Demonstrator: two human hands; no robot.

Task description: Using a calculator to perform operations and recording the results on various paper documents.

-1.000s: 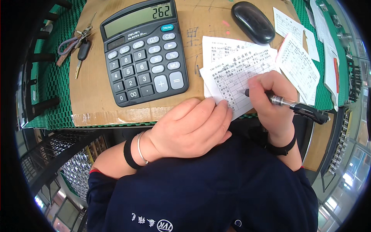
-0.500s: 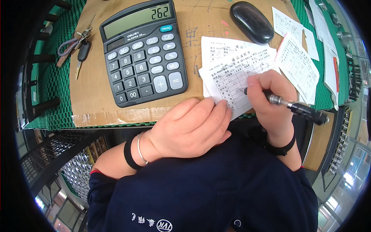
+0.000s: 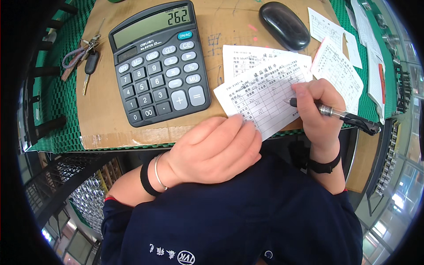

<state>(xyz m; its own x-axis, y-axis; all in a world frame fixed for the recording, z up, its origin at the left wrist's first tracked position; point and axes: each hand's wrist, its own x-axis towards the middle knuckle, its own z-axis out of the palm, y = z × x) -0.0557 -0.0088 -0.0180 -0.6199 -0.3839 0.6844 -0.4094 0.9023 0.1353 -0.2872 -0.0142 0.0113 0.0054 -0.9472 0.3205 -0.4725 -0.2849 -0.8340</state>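
Brown cardboard (image 3: 110, 119) covers the middle of the surface, with green mesh matting (image 3: 53, 106) showing along its left and right edges. On it I count one dark grey calculator (image 3: 159, 66) with a lit display, one black computer mouse (image 3: 285, 25) near the far edge, one bunch of keys (image 3: 84, 55) at the left edge, and several white paper slips. Two of these slips overlap at the near edge of the cardboard; at least three more lie toward the far right corner (image 3: 338, 73).

The top form (image 3: 265, 95) of the overlapping pair is a white sheet printed with a ruled table, some cells filled in by hand. It lies tilted, its near corner hanging just past the cardboard's front edge, with the second slip (image 3: 240, 57) tucked under it and just beside the calculator.

The left hand (image 3: 216, 150) rests palm down with fingers loosely curled, fingertips pressing on the form's near left corner; it grips nothing. A black band and a thin silver bangle (image 3: 157, 172) circle that wrist.

The right hand (image 3: 318, 110) is closed in a writing grip around a black and silver pen (image 3: 340, 115), whose tip touches the form near its right side while the barrel points off toward the right edge. A black strap (image 3: 324, 167) sits on that wrist. Both forearms come out of dark navy sleeves (image 3: 247, 221).
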